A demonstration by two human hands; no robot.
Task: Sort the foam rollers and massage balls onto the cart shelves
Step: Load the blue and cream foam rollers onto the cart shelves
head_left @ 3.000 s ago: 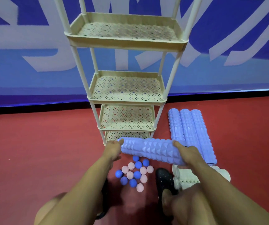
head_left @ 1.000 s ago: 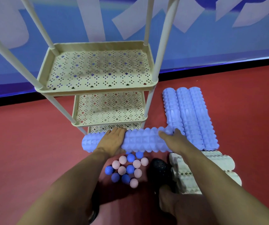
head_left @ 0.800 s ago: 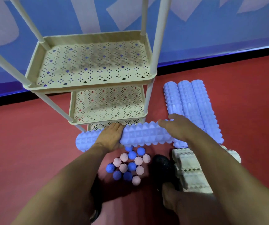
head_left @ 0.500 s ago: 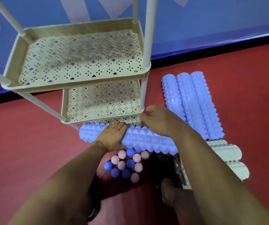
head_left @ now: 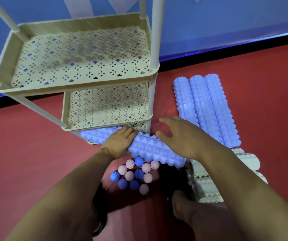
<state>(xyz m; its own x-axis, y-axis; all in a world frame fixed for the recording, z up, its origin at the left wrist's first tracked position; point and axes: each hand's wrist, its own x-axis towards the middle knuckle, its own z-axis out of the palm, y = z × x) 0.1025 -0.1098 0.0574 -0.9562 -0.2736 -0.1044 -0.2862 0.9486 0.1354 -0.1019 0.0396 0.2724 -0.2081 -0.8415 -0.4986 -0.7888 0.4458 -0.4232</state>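
Gripping the purple foam roller [head_left: 139, 145] with curled left hand [head_left: 119, 142] at the cart [head_left: 80, 84] bottom shelf, right hand [head_left: 179, 136] fingers spread loose above it, spiky balls [head_left: 136, 174] below.

1. The purple roller [head_left: 139, 146] is getting angled now; its left end is poking in under the cart's lower shelf [head_left: 105, 125] instead of hanging out front.
2. The left hand [head_left: 118, 142] is gripping nearer the middle.
3. The right hand [head_left: 179, 136] is loosening off, fingers spread over the roller's top.
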